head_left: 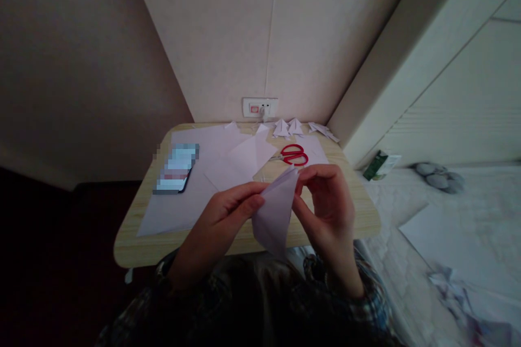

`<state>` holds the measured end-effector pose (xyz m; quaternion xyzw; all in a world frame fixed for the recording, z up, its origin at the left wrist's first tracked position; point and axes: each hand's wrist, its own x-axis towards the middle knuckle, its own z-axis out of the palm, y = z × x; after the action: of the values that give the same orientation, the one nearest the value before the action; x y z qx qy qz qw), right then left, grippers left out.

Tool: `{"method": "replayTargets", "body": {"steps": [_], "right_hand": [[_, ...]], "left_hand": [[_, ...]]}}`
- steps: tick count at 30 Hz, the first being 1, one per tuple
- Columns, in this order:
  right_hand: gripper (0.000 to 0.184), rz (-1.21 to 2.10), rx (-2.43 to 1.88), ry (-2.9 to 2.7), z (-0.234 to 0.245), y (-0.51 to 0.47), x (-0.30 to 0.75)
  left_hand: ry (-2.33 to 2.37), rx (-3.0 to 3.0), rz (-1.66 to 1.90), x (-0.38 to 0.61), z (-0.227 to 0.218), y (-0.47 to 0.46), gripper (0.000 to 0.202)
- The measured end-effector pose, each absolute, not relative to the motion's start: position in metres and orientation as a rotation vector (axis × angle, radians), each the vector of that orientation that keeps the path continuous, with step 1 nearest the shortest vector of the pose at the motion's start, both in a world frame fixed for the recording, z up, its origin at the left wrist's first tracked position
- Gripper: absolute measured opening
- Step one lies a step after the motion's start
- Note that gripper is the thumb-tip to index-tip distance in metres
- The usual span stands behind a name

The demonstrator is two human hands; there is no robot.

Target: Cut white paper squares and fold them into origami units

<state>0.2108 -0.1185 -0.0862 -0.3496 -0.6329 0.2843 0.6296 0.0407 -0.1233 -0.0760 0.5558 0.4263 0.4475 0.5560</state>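
A folded piece of white paper [277, 211] is held up between both my hands, above the near edge of a small light wooden table [350, 173]. My left hand [228, 211] pinches its left edge with thumb and fingers closed. My right hand [325, 200] grips its upper right edge, fingers curled. Red-handled scissors [293, 154] lie on the table just beyond my hands.
Loose white sheets [211, 168] cover the table, with a phone [177, 168] on the left. Several small folded paper shapes [288, 127] sit by the back wall under a wall socket [259, 107]. A bed [448, 217] with paper and a green packet [376, 165] lies to the right.
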Motion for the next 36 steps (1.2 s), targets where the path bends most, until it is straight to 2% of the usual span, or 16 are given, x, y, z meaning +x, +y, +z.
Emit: {"method": "replayTargets", "body": {"steps": [5,12,19,24,31,36], "right_hand": [[0.022,0.715,-0.824,-1.431,-0.085,-0.12,0.211],[0.018,0.671,-0.813,-1.464,-0.086,-0.119,0.213],[0.018,0.596,-0.852,-1.631,-0.08,-0.117,0.215],[0.024,0.523,-0.892,-1.762,-0.077,-0.118,0.217],[0.031,0.497,-0.878,-1.95,-0.079,-0.114,0.228],[0.031,0.446,-0.863,-2.087,-0.077,-0.113,0.228]], "left_hand": [[1.056,1.264,0.987,0.042,-0.076,-0.123,0.028],[0.912,1.109,0.966,0.045,-0.074,-0.123,0.024],[0.903,1.058,0.935,0.047,-0.077,-0.126,0.042],[0.924,1.046,0.916,0.045,-0.083,-0.127,0.05],[1.05,1.164,1.008,0.048,-0.081,-0.116,0.039],[1.11,1.362,1.106,0.047,-0.076,-0.114,0.011]]}}
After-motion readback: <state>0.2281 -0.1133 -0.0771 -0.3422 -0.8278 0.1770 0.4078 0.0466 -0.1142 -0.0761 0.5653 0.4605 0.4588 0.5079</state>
